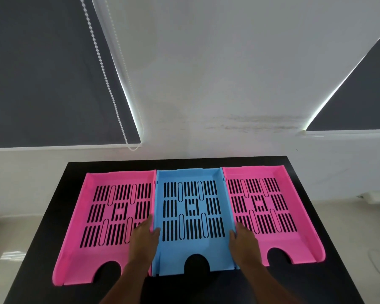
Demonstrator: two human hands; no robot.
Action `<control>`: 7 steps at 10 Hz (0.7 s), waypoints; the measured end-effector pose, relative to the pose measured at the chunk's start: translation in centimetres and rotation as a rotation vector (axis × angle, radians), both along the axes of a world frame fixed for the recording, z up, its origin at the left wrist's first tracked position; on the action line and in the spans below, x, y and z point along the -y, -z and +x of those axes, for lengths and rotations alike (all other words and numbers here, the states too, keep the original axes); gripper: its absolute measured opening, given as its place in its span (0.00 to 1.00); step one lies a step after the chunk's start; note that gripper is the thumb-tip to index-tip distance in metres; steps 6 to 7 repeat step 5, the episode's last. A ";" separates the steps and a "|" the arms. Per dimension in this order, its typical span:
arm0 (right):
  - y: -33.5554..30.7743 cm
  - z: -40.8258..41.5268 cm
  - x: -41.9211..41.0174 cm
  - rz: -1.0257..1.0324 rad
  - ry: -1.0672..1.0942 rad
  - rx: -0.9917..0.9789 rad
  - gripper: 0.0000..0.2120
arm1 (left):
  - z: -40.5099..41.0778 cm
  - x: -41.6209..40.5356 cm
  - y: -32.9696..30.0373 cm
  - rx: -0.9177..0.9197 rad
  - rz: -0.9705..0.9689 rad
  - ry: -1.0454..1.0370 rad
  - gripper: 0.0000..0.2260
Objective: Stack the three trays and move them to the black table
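Note:
Three slotted plastic trays lie side by side on a black table (316, 249). A blue tray (192, 246) sits in the middle, with a pink tray (83, 257) on its left and another pink tray (294, 244) on its right. My left hand (144, 240) grips the blue tray's left side wall, thumb inside the tray. My right hand (242, 242) grips its right side wall near the front. The blue tray rests flat and touches both pink trays.
A white wall stands behind the table, with dark roller blinds at the left (42, 73) and right (360, 102). A bead cord (105, 80) hangs by the left blind. Pale floor shows to the right of the table.

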State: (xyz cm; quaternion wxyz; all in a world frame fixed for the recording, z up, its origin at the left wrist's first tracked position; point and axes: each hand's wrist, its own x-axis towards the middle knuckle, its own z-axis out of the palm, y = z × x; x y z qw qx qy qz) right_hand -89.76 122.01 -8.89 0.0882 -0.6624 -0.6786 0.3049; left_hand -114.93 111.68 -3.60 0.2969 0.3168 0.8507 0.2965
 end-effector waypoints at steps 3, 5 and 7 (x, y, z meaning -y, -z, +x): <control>0.3 -1.8 -4.3 -0.011 0.028 -0.014 0.12 | -1.8 -4.4 -0.5 -0.006 -0.004 0.003 0.24; -0.2 -1.8 -5.2 -0.078 0.019 -0.055 0.10 | -2.1 -4.9 0.9 -0.064 0.011 0.051 0.27; -0.2 -1.8 -5.2 -0.078 0.019 -0.055 0.10 | -2.1 -4.9 0.9 -0.064 0.011 0.051 0.27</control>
